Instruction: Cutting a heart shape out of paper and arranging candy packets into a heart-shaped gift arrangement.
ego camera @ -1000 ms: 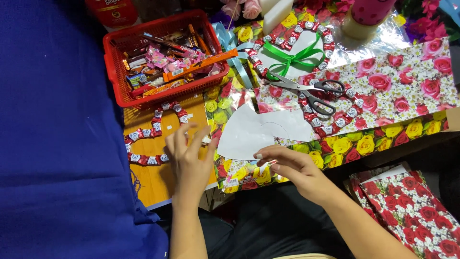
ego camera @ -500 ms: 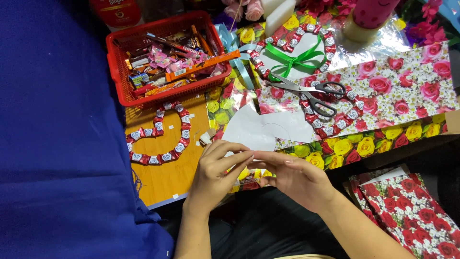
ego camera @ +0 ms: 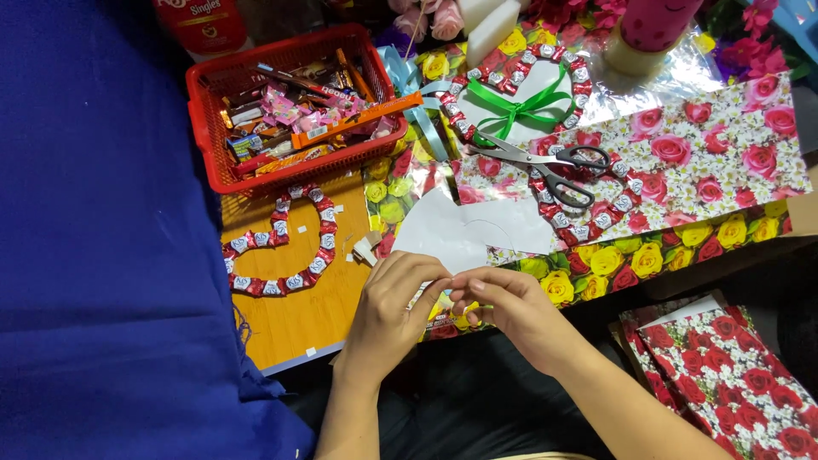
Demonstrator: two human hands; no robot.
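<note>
Head view: left hand [ego camera: 388, 317] and right hand [ego camera: 511, 311] pinch something small together, unidentifiable; paper [ego camera: 464, 230] just beyond, within reach.

the two hands meet at the near table edge, left hand [ego camera: 394, 311] touching right hand [ego camera: 511, 311] fingertip to fingertip. just beyond them, at twelve o'clock, a cut paper sheet [ego camera: 473, 232] lies on the wrapping paper [ego camera: 707, 183]. scissors [ego camera: 545, 162] rest on that paper at one o'clock, and behind them sits a heart ring with a bow [ego camera: 520, 94]. at ten o'clock from the hands a second heart ring [ego camera: 281, 243] lies on the bare table [ego camera: 294, 319]. behind it, at eleven o'clock, stands a basket [ego camera: 204, 128] with wrapped sweets [ego camera: 294, 111] inside. folded paper [ego camera: 733, 375] lies low at four o'clock.
</note>
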